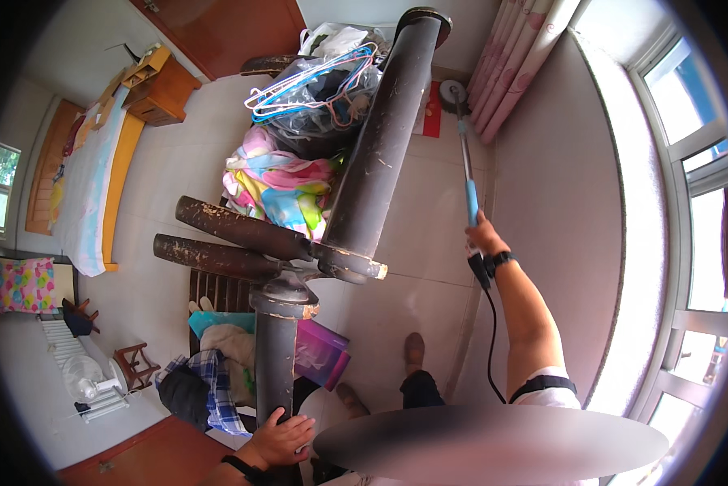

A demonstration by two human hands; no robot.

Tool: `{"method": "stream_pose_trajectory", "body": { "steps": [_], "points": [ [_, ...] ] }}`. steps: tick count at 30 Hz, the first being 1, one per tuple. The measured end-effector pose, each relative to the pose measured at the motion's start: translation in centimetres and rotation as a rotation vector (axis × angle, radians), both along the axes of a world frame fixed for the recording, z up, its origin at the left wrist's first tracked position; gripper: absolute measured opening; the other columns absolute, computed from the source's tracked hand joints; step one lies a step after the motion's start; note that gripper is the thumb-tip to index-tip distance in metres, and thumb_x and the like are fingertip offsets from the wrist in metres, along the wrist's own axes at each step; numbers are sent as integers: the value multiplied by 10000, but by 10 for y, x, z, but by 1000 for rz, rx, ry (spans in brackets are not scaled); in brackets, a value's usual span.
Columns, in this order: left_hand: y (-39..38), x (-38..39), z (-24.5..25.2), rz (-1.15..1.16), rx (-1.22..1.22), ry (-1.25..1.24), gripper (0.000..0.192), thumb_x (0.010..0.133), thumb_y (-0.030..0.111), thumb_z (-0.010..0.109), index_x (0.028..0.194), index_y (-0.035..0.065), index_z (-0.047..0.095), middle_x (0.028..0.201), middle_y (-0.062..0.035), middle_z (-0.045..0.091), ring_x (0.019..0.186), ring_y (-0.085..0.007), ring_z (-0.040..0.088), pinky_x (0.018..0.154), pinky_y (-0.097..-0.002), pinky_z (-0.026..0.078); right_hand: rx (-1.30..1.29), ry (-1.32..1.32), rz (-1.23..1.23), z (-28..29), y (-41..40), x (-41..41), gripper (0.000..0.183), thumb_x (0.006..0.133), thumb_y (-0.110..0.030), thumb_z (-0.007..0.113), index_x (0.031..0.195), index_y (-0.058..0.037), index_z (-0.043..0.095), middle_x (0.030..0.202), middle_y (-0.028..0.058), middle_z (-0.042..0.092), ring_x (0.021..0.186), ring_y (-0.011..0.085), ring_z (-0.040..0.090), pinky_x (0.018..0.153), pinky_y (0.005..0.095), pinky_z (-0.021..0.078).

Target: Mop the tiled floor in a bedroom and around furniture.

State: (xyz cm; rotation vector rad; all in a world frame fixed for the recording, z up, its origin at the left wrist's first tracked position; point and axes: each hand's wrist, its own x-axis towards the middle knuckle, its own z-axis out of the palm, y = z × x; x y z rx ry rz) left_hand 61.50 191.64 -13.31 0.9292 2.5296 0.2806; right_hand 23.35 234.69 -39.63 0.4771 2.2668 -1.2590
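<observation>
My right hand (pixel 487 236) grips the handle of a corded, long-handled floor scrubber (pixel 472 197) with light-blue sleeve sections and a metal pole. Its round brush head (pixel 454 94) is down at the far corner, between the pink curtain (pixel 519 48) and a red-and-white flat item (pixel 428 115) on the floor. A black power cord (pixel 493 346) runs from the handle back toward me. At lower left, my left hand (pixel 282 438) is closed over the dark wooden back rail of a near seat (pixel 275 364), fingers bent over its edge.
A second worn wooden seat (pixel 381 133) holds plastic bags, hangers (pixel 312 85) and a colourful cloth (pixel 279 176). Clothes (pixel 224 370) and a purple box (pixel 321 352) rest on the near seat. The wall (pixel 552 182) and window ledge run along my right. A bed (pixel 91 182) stands far left.
</observation>
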Motion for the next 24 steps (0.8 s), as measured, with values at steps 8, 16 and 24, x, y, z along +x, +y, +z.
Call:
{"method": "stream_pose_trajectory", "body": {
  "steps": [8, 16, 24],
  "points": [
    [3, -3, 3, 13, 35, 16, 291, 678, 331, 586, 919, 169, 582, 1086, 17, 579, 1069, -116, 499, 965, -460, 278, 29, -194, -81, 47, 3, 190, 728, 779, -69, 531, 1402, -139, 162, 851, 165, 597, 661, 244, 606, 551, 352, 495],
    [1, -3, 1, -11, 21, 25, 286, 684, 342, 576, 913, 170, 587, 1070, 24, 588, 1036, -100, 519, 927, -446, 307, -28, -238, -203, 54, -35, 264, 708, 835, -81, 544, 1414, -173, 147, 845, 126, 579, 658, 199, 582, 582, 315, 487],
    [4, 1, -1, -13, -70, -48, 351, 644, 378, 632, 942, 196, 594, 1079, 47, 578, 1026, -98, 514, 886, -506, 292, -200, -76, -185, 37, -13, 36, 632, 818, -7, 501, 1376, -132, 232, 671, 60, 501, 482, 143, 516, 393, 304, 457]
  ]
}}
